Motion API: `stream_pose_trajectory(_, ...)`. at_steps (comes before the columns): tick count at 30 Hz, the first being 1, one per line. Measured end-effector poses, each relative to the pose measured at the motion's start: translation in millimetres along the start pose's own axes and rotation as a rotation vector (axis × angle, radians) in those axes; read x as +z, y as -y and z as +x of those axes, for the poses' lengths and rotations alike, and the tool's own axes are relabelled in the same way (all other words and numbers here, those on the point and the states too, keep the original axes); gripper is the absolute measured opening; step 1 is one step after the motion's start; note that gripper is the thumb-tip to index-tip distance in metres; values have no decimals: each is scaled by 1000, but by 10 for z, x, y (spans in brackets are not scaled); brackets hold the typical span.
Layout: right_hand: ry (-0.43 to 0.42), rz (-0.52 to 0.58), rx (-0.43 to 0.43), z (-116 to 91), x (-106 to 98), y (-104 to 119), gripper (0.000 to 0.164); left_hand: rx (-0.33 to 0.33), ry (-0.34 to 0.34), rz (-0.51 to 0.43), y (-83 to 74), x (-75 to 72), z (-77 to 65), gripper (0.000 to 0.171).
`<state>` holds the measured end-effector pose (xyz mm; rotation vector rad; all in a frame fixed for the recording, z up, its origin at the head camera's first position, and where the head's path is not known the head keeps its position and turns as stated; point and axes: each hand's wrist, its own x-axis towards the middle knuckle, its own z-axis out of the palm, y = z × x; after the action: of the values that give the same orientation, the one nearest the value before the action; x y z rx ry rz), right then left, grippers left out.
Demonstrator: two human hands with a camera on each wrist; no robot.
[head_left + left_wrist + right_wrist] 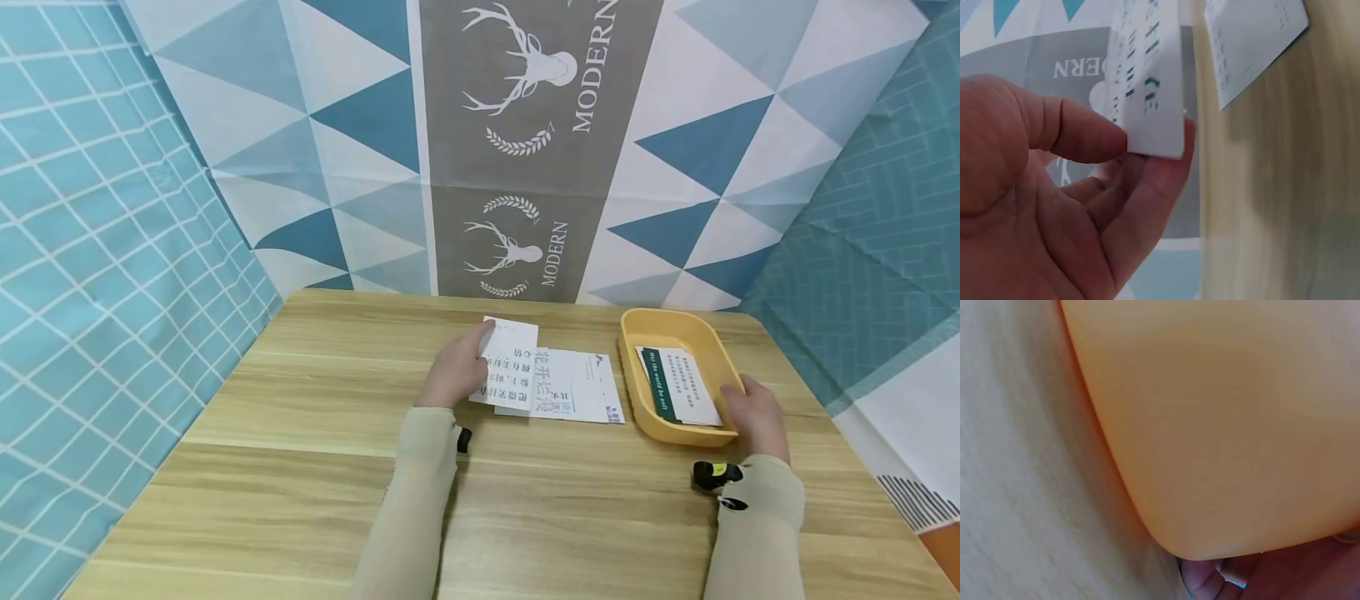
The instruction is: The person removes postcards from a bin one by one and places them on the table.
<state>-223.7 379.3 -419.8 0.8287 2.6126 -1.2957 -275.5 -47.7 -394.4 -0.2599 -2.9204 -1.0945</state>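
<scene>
My left hand (455, 369) pinches a white card (504, 379) printed with dark characters at its left edge. In the left wrist view, thumb and fingers close on one end of this card (1150, 81), which is raised off the table. Other white cards (592, 387) lie overlapping just right of it, partly covered. With the thumb over the rim, my right hand (761, 421) grips the right side of a yellow-orange plastic tray (660, 327). Inside the tray lie a white card (690, 387) and a green-edged one beneath it. The right wrist view shows mostly the tray's outer wall (1210, 437), with fingers below it.
Everything stands on a wood-grain table (300, 483). A patterned cloth with deer heads (517, 250) hangs behind its far edge. Blue tiled-print cloth (112, 250) borders the left side, and more cloth lines the right.
</scene>
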Motion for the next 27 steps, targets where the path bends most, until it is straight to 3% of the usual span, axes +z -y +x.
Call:
stream_pose_trajectory(10, 1, 16, 0, 1, 0, 10, 65, -27, 36, 7, 48, 140, 31, 73)
stream_pose_trajectory(17, -3, 12, -1, -2, 9, 4, 65, -65, 57, -21, 110, 183, 28, 62)
stream_pose_trajectory(27, -8, 11, 7, 2, 12, 6, 65, -87, 12, -73, 128, 169, 41, 58)
